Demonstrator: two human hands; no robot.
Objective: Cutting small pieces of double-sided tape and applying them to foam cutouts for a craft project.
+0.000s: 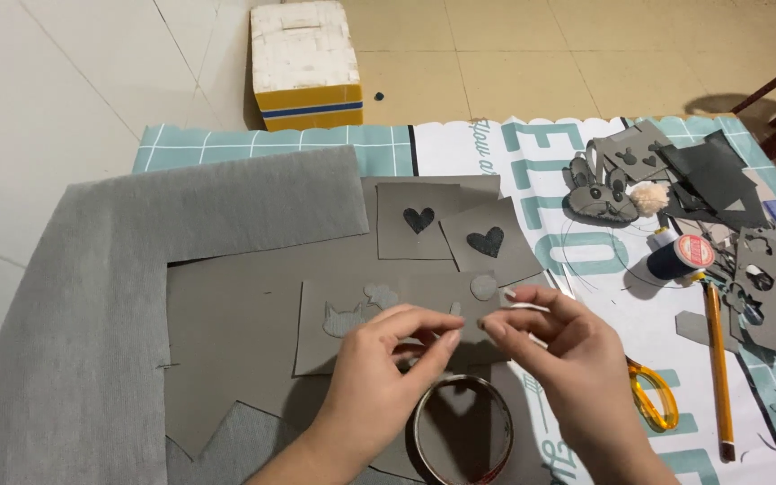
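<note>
Left hand (386, 359) and right hand (554, 346) pinch small grey cutout (456, 310) at fingertips, over grey sheet (352, 337) mid-mat (532, 153). Piece looks light, floppy; edge pinch suits. Tape roll (462, 429) just below.

Soft, even indoor light fills the scene, a little dim and warm. The hands cast faint shadows onto the grey sheet (226, 305) beneath them. Focus is fair throughout, with slight blur at the fingertips.
</note>
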